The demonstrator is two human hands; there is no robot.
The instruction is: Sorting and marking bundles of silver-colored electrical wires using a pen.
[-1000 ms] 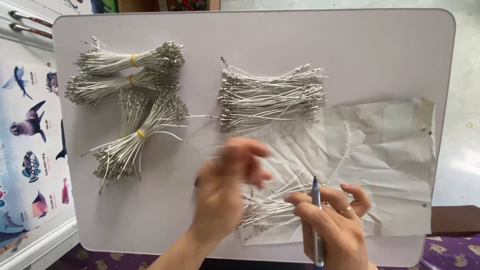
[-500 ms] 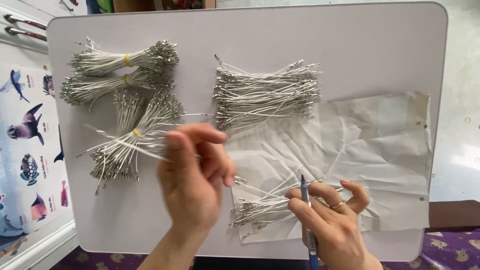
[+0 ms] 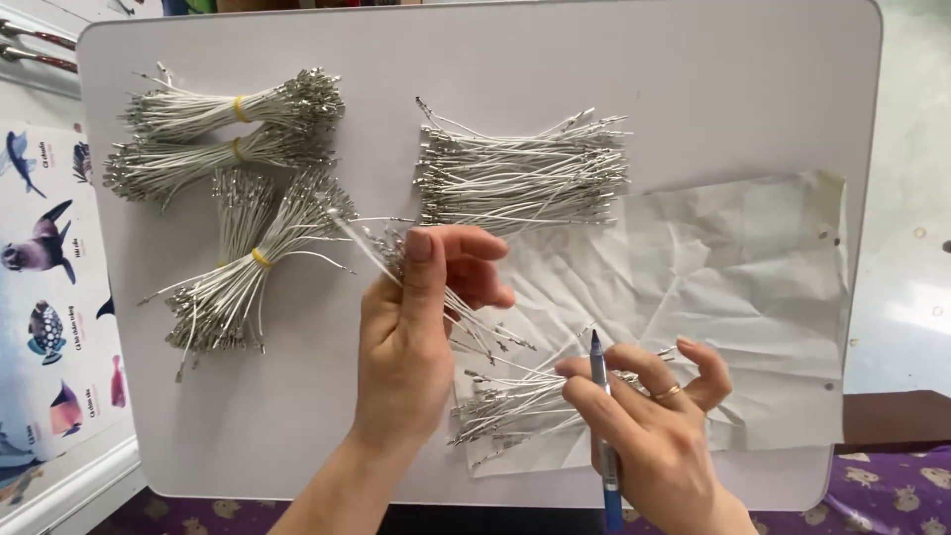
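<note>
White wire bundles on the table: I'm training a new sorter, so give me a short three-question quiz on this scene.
1. True or false: the left hand holds a few loose wires.
2. What does the right hand hold? A) blue pen B) scissors C) rubber band
3. What ties the bundles at the table's left side?

Key: 1 true. 2 A, the blue pen. 3 yellow bands.

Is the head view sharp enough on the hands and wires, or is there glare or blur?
Head view: even, soft light, faint shadows; left hand, right hand and blue pen sharp; loose wires crisp; mild glare on floor at right.
</note>
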